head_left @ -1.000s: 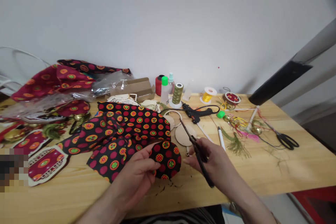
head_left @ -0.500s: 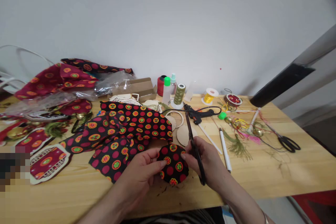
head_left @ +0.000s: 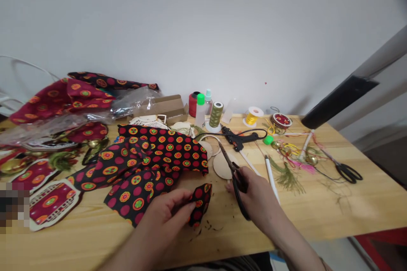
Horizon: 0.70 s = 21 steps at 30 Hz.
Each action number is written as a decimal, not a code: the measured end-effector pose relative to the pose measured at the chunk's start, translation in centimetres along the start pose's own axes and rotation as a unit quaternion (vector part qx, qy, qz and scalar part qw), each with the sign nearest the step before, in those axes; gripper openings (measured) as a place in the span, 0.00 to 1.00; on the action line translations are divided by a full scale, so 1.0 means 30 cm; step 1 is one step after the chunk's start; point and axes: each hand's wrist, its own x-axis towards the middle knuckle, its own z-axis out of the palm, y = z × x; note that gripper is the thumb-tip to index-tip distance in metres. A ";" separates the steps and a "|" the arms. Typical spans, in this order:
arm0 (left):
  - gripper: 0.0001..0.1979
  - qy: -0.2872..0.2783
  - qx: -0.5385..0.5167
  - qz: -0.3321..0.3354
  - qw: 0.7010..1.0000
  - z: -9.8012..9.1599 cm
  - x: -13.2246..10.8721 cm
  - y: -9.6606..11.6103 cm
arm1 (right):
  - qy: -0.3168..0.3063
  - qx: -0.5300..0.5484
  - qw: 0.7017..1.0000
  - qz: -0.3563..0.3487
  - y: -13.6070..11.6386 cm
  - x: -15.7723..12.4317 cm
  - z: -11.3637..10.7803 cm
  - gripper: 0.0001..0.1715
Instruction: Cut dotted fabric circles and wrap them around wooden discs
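My left hand (head_left: 165, 214) pinches a small round piece of black fabric with red and orange dots (head_left: 199, 204), tilted edge-on just above the wooden table (head_left: 318, 216). My right hand (head_left: 254, 197) grips a pair of black scissors (head_left: 233, 173), blades pointing up and away to the left, apart from the fabric piece. A larger crumpled sheet of the same dotted black fabric (head_left: 149, 161) lies just behind my left hand. Thread scraps lie on the table below the piece.
Wooden discs (head_left: 222, 165), a black glue gun (head_left: 238, 137), a white pen (head_left: 271, 173), thread spools (head_left: 216, 114), glue bottles, a cardboard box (head_left: 165, 108), second scissors (head_left: 346, 171), tassels and red fabric pieces (head_left: 63, 93) crowd the table. A dark lamp arm (head_left: 340, 99) hangs at right.
My left hand turned the round fabric piece from flat-facing to edge-on and drew it left. My right hand moved the scissors away to the right, off the piece.
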 end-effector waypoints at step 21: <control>0.13 -0.029 -0.280 -0.124 0.952 0.027 0.027 -0.037 | 0.075 -0.234 0.968 0.047 0.307 -0.044 -0.180 0.14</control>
